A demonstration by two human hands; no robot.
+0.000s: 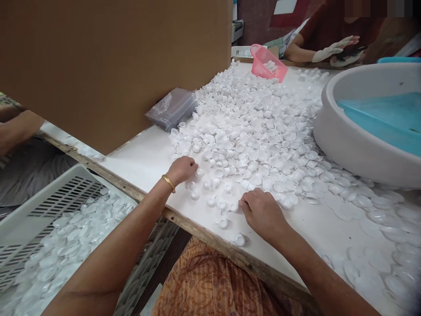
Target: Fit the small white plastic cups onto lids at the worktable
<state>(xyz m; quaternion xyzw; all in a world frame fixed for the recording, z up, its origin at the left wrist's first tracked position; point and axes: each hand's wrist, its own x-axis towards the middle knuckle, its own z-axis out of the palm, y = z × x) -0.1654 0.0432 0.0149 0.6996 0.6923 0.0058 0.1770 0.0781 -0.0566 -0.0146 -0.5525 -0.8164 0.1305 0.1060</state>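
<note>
A broad heap of small white plastic caps (250, 140), some looking like tiny cups, is spread over the white table (141, 153). My left hand (184, 170), with a gold bracelet on its wrist, is closed at the heap's near left edge. A loose cap (199, 172) lies right by its fingertips. Fingers curled, my right hand (261, 210) rests low over the tabletop, its thumb and forefinger beside another cap (234, 207). Whatever either hand holds is hidden. Several single caps lie between the two hands, one of them (240, 239) closest to the table edge.
A white slotted crate (72, 175) of caps stands below the table's left edge. A cardboard box (115, 66), clear plastic bags (174, 107), a pink scoop (268, 63) and a large round tub (365, 140) surround the heap. Across the table, a person wears white gloves (335, 48).
</note>
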